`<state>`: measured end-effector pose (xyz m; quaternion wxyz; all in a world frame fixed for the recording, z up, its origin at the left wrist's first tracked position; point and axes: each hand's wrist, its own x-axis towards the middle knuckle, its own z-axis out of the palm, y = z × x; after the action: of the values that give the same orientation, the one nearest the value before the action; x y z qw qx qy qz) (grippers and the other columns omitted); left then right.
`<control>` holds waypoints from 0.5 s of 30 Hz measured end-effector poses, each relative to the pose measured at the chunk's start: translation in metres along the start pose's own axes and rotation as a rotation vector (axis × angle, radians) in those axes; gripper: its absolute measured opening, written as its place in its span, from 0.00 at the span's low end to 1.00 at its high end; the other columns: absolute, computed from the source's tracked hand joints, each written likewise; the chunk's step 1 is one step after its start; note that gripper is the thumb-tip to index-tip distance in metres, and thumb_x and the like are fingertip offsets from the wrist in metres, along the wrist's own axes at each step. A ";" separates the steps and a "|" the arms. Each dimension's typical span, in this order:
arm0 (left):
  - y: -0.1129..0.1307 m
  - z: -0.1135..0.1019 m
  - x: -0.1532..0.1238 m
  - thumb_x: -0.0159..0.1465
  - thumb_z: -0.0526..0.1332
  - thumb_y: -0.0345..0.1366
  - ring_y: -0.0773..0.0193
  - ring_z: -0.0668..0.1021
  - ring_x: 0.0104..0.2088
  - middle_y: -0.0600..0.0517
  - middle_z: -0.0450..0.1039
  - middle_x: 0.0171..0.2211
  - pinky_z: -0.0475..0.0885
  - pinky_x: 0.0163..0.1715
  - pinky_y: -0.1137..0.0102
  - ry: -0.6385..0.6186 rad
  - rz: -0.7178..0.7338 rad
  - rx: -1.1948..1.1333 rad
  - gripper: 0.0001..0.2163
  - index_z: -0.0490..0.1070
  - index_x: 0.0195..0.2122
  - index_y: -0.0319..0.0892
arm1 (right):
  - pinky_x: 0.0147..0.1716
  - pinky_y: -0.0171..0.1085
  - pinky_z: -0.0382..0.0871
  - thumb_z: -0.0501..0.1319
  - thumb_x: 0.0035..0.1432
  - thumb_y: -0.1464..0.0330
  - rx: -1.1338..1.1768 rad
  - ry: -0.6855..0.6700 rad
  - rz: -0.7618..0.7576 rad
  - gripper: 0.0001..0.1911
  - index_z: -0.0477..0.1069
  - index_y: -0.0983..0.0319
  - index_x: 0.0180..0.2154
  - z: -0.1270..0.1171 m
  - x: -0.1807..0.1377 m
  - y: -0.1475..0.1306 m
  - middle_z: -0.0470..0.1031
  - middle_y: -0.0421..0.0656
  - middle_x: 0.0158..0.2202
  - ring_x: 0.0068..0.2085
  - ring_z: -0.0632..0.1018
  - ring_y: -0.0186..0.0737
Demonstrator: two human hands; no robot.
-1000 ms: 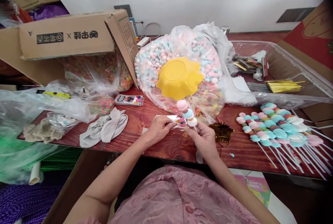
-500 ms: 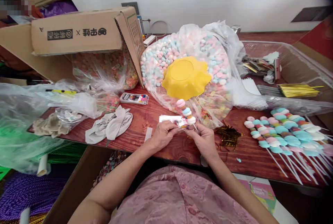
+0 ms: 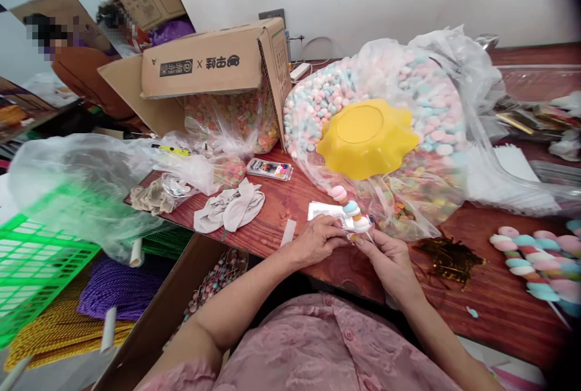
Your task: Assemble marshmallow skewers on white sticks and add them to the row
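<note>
A marshmallow skewer [image 3: 349,207], stacked in pink, blue and white with coloured gummy pieces between, stands tilted between my hands. My right hand [image 3: 389,258] is closed on the white stick below the lowest marshmallow. From the other side my left hand [image 3: 318,242] pinches close to the skewer's base, where something small and shiny shows; the fingers hide most of it. A flat white packet [image 3: 324,210] lies on the table just behind my left hand. Gold twist ties [image 3: 449,259] lie in a pile to the right of my right hand.
A yellow scalloped bowl [image 3: 367,137] sits upside down on a large bag of marshmallows [image 3: 318,97]. Left are an open carton [image 3: 200,67], grey cloth gloves [image 3: 230,206] and a green basket [image 3: 36,258]. Finished-looking skewers [image 3: 544,261] lie right. Two people are in the background.
My view has swung left, so the table's things sit farther right in the picture. Both hands stay together at the base of the marshmallow skewer, with little change in grip.
</note>
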<state>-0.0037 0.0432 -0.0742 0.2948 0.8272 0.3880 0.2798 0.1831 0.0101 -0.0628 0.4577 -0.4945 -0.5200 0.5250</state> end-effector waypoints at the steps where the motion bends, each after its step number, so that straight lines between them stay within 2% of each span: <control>1: 0.000 0.002 0.000 0.65 0.63 0.34 0.62 0.75 0.40 0.49 0.77 0.36 0.70 0.44 0.67 0.015 -0.006 -0.022 0.07 0.80 0.40 0.45 | 0.39 0.37 0.70 0.65 0.54 0.57 0.014 0.000 0.010 0.12 0.76 0.60 0.31 0.001 -0.002 -0.001 0.77 0.40 0.31 0.36 0.75 0.41; 5: 0.000 0.005 0.001 0.62 0.65 0.32 0.64 0.75 0.34 0.51 0.76 0.30 0.69 0.38 0.69 0.087 -0.007 -0.136 0.04 0.80 0.32 0.42 | 0.25 0.32 0.64 0.65 0.53 0.55 0.051 0.074 0.035 0.16 0.72 0.62 0.25 0.002 -0.010 -0.003 0.66 0.36 0.20 0.24 0.66 0.32; 7: 0.000 0.004 0.001 0.60 0.67 0.31 0.64 0.75 0.33 0.52 0.75 0.28 0.68 0.36 0.70 0.120 -0.036 -0.193 0.03 0.80 0.30 0.41 | 0.23 0.31 0.60 0.65 0.54 0.55 0.002 0.132 0.001 0.18 0.70 0.62 0.23 -0.005 -0.015 -0.006 0.64 0.35 0.19 0.22 0.63 0.31; 9: 0.001 0.001 0.001 0.59 0.68 0.31 0.66 0.75 0.31 0.53 0.75 0.27 0.67 0.36 0.71 0.133 -0.091 -0.247 0.03 0.80 0.29 0.41 | 0.24 0.31 0.62 0.63 0.57 0.56 -0.109 0.179 -0.056 0.17 0.72 0.62 0.25 -0.020 -0.023 -0.010 0.67 0.37 0.21 0.24 0.66 0.32; 12: 0.003 -0.005 0.001 0.59 0.68 0.31 0.66 0.75 0.31 0.54 0.76 0.28 0.67 0.36 0.71 0.118 -0.162 -0.294 0.02 0.80 0.29 0.43 | 0.29 0.32 0.69 0.61 0.60 0.59 -0.324 0.263 -0.146 0.13 0.78 0.61 0.34 -0.052 -0.040 -0.016 0.77 0.39 0.28 0.29 0.74 0.36; 15: 0.002 -0.006 -0.001 0.60 0.68 0.32 0.66 0.76 0.32 0.53 0.76 0.29 0.67 0.38 0.70 0.112 -0.175 -0.295 0.02 0.81 0.31 0.44 | 0.33 0.33 0.74 0.61 0.60 0.62 -0.482 0.308 -0.253 0.11 0.80 0.59 0.38 -0.084 -0.055 -0.020 0.81 0.40 0.34 0.33 0.80 0.39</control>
<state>-0.0073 0.0431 -0.0685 0.4140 0.7211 0.4292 0.3527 0.2712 -0.0363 -0.0381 0.4623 -0.5939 -0.6115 0.2442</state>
